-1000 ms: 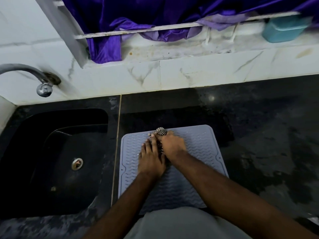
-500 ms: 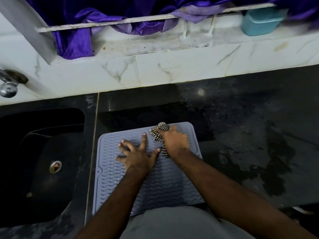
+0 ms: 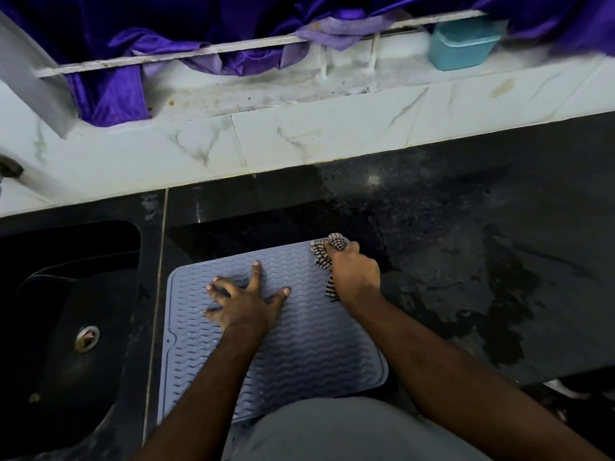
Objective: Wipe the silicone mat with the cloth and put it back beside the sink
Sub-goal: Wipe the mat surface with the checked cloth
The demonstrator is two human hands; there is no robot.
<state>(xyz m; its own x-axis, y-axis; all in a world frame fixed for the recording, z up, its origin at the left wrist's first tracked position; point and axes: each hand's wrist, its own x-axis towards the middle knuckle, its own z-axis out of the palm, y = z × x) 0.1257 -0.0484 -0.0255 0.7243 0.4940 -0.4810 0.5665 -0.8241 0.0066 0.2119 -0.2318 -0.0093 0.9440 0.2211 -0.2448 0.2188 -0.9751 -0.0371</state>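
A grey-blue silicone mat with a wavy ridged surface lies flat on the black counter, just right of the sink. My left hand presses flat on the mat's upper left part, fingers spread. My right hand is closed around a black-and-white striped cloth at the mat's far right corner. Parts of the cloth stick out above and below the fist. My forearms hide the mat's middle and right edge.
A black sink with a metal drain lies to the left. The black counter to the right is wet in patches. Behind run a white marble ledge, purple fabric and a teal container.
My right hand has slid the cloth from the mat's far middle to its far right corner. My left hand moved left and spread flat. The camera view shifted right.
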